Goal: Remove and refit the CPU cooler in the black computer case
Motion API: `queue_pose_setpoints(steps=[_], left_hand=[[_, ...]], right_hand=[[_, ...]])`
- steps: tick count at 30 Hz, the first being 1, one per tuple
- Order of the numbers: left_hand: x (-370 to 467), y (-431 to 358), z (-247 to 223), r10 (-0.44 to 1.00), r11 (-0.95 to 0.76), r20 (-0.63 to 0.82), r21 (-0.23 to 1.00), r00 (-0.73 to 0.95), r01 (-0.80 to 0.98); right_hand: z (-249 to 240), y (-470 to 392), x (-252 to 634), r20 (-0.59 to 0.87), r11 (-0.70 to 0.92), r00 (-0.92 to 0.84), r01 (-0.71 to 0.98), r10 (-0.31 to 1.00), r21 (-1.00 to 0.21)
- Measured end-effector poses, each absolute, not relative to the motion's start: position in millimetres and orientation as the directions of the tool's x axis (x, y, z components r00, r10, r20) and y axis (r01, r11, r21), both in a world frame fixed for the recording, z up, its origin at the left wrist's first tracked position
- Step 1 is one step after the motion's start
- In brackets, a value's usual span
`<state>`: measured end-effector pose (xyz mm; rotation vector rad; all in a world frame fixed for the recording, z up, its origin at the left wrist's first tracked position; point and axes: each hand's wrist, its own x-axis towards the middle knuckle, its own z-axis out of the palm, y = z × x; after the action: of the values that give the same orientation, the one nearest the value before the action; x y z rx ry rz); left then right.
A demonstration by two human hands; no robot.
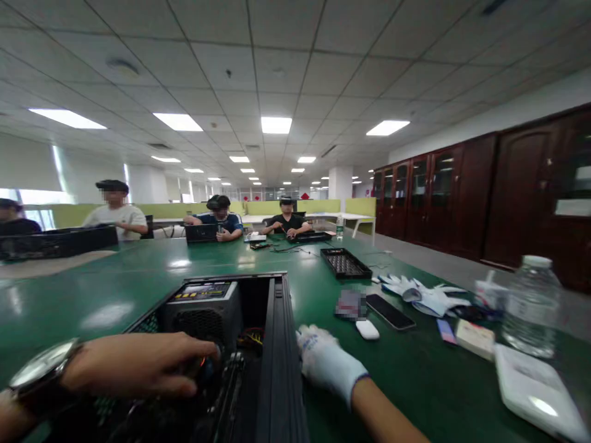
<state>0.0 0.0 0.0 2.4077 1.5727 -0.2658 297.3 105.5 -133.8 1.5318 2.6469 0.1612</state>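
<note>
On the green surface (314,295), toward the near edge, reaching into the black case (279,363) with left hand (138,363), right hand (330,358) (gloved) alongside; unable to judge fingers (203,349) clamped or apart.

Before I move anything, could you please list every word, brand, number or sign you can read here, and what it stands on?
None can be read with certainty.
Power supply label: yellow and pale print, too small.
White glove on the right hand: blue print, blurred.
Large water bottle: faint label, illegible.
Wristwatch: no dial numbers legible.
Small box: any print is too blurred.
Red diamond decoration at the back: too small.
</note>
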Motion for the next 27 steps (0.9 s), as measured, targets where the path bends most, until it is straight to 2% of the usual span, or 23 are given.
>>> queue_pose_setpoints(steps=[4, 10, 27], left_hand=[[-5, 0, -3, 0.871, -0.385, -0.285, 0.108, 0.400, 0.916], [-7, 2, -4, 0.872, -0.379, -0.289, 0.113, 0.396, 0.918], [-7, 4, -3, 0.870, -0.377, -0.290, 0.127, 0.398, 0.917]], right_hand=[[-139, 109, 300, 0.050, 0.518, -0.523, 0.851, 0.851, 0.094], [-137, 116, 296, 0.002, 0.496, -0.497, 0.868, 0.868, 0.034], [-129, 112, 296, -0.059, 0.482, -0.479, 0.875, 0.876, 0.041]])
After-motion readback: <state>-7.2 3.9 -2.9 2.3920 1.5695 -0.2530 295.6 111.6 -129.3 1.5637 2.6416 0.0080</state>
